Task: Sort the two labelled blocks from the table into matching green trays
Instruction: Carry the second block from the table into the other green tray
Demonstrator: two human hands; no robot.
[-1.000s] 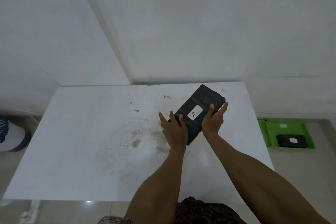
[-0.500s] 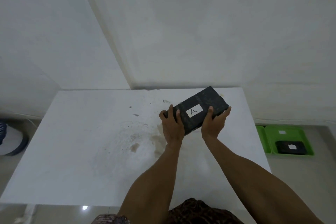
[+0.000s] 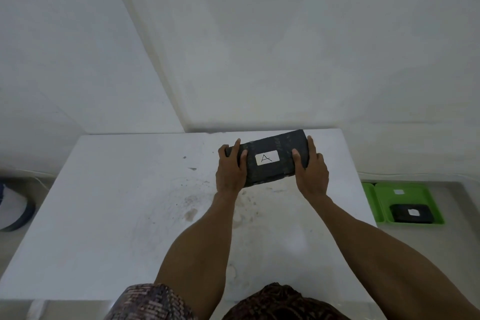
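A black block [image 3: 270, 148] with a white label marked "A" is held over the far right part of the white table [image 3: 117, 215]. My left hand [image 3: 231, 171] grips its left end and my right hand [image 3: 310, 174] grips its right end. The block lies almost level, its long side running left to right. On the floor to the right, a green tray [image 3: 415, 195] with a white label holds a second black block [image 3: 405, 215] with a white label. A sliver of another green tray [image 3: 368, 202] shows beside it, mostly hidden by the table.
Walls meet in a corner just behind the table's far edge. Brown stains and specks mark the tabletop's middle. A blue and white object [image 3: 13, 205] sits on the floor at the left. My patterned clothing shows at the bottom.
Both hands have turned the block from a steep diagonal to nearly level and raised it toward the far edge of the table. My grip moved out to its two ends.
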